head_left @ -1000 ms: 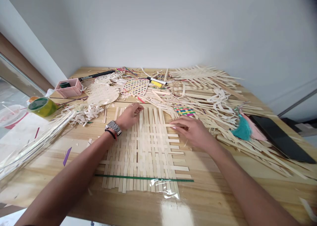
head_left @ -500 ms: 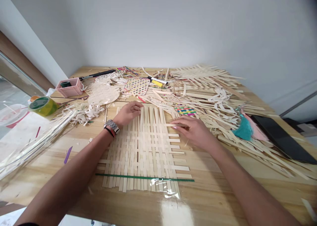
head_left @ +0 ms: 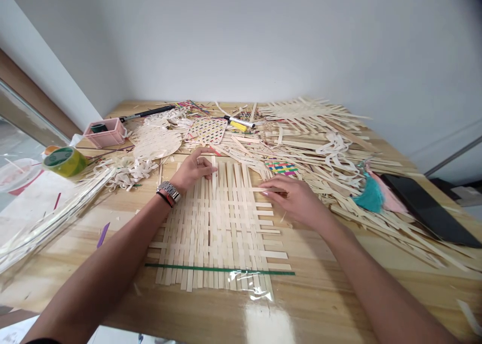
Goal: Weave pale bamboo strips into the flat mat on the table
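As we view the bench from the head-worn camera, the woven mat of pale bamboo strips lies flat at the centre of the wooden table, directly before the wearer. We find the left hand at the mat's upper edge, its fingers resting over the strip ends, loosely curled and not clenched; we can confirm no grasp on any strip. The right hand lies at the mat's right edge, its fingertips on a crosswise strip; we cannot tell whether they pinch that strip or merely press it. A green strip crosses the mat's lower part, and clear plastic film lies at its lower edge. We note a steel wristwatch on the left wrist. Loose bamboo strips cover the table beyond the right hand, with a multicoloured woven sample just past the mat's upper right corner. To the left we locate a roll of tape, a pink plastic crate and a round woven piece. A teal tassel and a flat black panel lie at the right.
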### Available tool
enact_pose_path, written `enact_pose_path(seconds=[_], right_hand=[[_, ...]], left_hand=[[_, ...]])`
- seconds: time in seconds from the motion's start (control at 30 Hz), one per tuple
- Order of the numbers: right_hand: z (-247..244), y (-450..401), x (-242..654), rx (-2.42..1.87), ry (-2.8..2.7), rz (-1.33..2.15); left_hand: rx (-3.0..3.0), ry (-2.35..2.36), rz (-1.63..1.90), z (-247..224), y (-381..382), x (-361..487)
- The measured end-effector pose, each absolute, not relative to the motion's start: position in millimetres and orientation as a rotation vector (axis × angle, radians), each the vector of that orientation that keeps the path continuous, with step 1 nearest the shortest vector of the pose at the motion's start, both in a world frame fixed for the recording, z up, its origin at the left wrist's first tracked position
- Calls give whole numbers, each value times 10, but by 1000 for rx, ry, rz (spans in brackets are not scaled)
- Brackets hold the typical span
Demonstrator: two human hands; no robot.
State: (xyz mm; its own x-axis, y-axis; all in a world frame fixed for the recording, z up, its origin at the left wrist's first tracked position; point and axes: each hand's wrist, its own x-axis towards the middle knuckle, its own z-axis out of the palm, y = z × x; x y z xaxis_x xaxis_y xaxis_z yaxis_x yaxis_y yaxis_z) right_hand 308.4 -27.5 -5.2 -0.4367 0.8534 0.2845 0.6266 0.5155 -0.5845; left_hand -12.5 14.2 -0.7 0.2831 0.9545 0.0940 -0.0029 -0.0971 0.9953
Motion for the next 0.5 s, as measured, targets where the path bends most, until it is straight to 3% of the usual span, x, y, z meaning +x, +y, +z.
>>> enact_pose_path(seconds=[0.5], right_hand=[[-44, -282, 3081, -1215, -2203, 557]], left_hand=[[1413, 1044, 1024, 14, 151, -113]])
